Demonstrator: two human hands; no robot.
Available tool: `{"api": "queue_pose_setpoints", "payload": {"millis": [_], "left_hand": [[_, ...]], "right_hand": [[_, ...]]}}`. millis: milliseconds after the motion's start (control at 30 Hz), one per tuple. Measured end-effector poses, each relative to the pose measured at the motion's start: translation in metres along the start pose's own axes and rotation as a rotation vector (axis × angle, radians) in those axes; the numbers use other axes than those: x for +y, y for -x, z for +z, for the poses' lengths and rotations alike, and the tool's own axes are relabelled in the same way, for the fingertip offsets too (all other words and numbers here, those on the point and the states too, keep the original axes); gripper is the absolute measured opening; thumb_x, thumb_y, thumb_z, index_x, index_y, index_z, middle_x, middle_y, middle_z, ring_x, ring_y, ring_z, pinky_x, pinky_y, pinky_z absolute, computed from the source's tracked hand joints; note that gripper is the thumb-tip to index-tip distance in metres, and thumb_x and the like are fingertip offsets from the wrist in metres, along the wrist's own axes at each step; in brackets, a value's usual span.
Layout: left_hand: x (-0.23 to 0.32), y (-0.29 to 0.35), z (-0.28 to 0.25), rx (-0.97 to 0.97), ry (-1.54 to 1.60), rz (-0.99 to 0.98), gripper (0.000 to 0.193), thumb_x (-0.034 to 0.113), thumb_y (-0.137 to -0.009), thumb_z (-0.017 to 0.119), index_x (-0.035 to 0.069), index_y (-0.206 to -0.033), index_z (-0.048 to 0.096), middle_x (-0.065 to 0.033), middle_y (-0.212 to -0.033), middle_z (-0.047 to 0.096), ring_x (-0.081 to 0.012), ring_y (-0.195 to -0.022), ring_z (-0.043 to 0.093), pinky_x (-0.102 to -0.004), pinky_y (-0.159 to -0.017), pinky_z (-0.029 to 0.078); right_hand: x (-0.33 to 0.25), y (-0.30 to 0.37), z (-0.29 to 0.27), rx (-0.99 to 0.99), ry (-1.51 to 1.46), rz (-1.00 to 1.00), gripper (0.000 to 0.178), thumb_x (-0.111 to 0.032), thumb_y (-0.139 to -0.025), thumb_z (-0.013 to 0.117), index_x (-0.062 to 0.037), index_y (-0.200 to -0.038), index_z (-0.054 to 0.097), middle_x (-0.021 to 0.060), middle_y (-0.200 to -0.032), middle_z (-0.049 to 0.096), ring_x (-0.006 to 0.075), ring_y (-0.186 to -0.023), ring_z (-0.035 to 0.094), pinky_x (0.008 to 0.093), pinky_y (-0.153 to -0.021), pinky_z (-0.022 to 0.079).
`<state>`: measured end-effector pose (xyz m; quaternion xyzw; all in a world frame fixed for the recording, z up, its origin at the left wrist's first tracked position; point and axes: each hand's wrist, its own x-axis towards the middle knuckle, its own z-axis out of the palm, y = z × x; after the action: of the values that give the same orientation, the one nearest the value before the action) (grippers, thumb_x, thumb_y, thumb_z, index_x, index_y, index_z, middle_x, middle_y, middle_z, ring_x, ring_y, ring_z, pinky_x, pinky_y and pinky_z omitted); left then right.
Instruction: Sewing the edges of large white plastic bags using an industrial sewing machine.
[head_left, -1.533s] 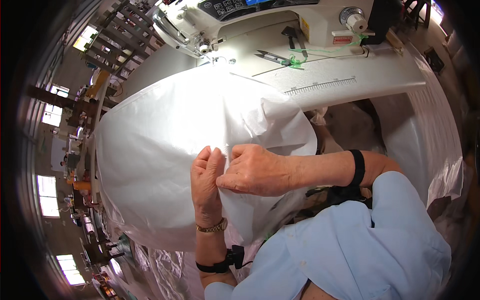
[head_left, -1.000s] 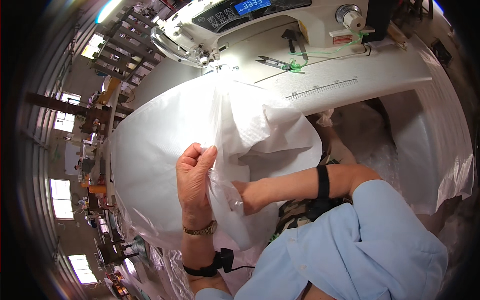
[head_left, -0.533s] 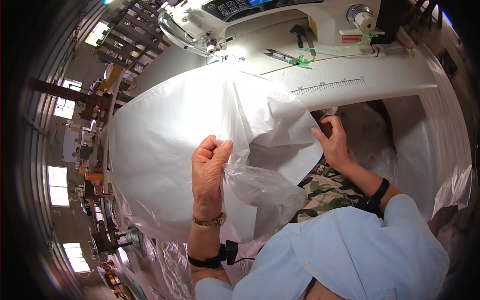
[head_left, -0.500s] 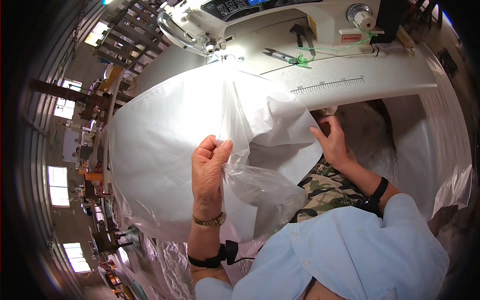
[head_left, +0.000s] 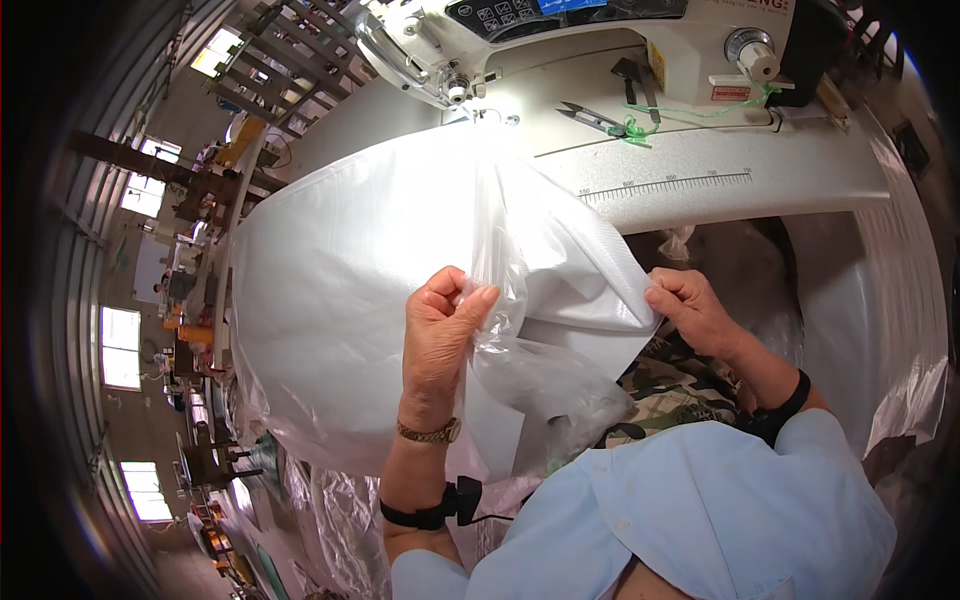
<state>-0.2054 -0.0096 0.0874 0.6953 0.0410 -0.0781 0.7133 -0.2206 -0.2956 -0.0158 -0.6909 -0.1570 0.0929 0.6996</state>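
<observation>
Clear plastic film (head_left: 498, 260) is pinched between the thumb and fingers of my left hand (head_left: 445, 335), at the middle of the view. From there it runs up, gathered in folds, toward the needle area of a white sewing machine (head_left: 455, 85). Around and beneath the film spreads white woven sheeting (head_left: 340, 290), like a sack. My right hand (head_left: 695, 308) grips the right-hand edge of that sheeting, its thumb and fingers closed. A bright lamp glares where the material meets the machine, so detail there is hard to make out.
Thread snips (head_left: 592, 120) with green thread lie on the machine bed, near a small dark tool (head_left: 632, 80). A printed ruler scale (head_left: 665, 185) follows the bed's front edge. More plastic film (head_left: 335, 520) hangs at lower left. Camouflage cloth (head_left: 675, 395) covers my lap.
My right hand was open beside the sheeting and is now closed on its edge, with the sheeting drawn tighter. My left hand keeps its pinch on the film. The whole view has shifted slightly.
</observation>
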Motion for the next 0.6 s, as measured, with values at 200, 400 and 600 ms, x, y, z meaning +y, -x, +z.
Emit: {"api": "queue_pose_setpoints", "payload": {"millis": [200,400,600], "left_hand": [[-0.001,0.001,0.002,-0.055,-0.015,0.012,0.013,0.006,-0.093,0.069,0.006,-0.084,0.059,0.0044,-0.074,0.061,0.0007,-0.063,0.051,-0.0158,-0.056,0.041],[0.0,0.002,0.003,-0.1,-0.029,0.039,0.013,0.009,-0.096,0.066,0.005,-0.086,0.059,0.0037,-0.075,0.061,0.0006,-0.065,0.051,-0.0167,-0.057,0.041],[0.003,0.004,-0.006,-0.13,-0.291,0.157,0.01,0.006,-0.098,0.058,0.0,-0.09,0.059,0.0045,-0.077,0.058,-0.0005,-0.07,0.048,-0.0186,-0.06,0.04]], "right_hand": [[-0.06,-0.036,0.03,-0.263,0.026,-0.234,0.033,-0.018,-0.1,0.055,0.0007,-0.076,0.043,0.0069,-0.066,0.035,0.0127,-0.062,0.034,0.0324,-0.056,0.035],[-0.065,-0.064,0.058,-0.447,0.069,-0.384,0.033,-0.023,-0.1,0.056,-0.0012,-0.077,0.047,0.0137,-0.063,0.042,0.025,-0.056,0.041,0.0372,-0.056,0.037],[-0.073,-0.065,0.077,-0.391,0.391,-0.563,0.032,-0.024,-0.097,0.062,-0.0045,-0.075,0.049,0.0154,-0.065,0.049,0.0343,-0.058,0.054,0.0409,-0.055,0.043]]}}
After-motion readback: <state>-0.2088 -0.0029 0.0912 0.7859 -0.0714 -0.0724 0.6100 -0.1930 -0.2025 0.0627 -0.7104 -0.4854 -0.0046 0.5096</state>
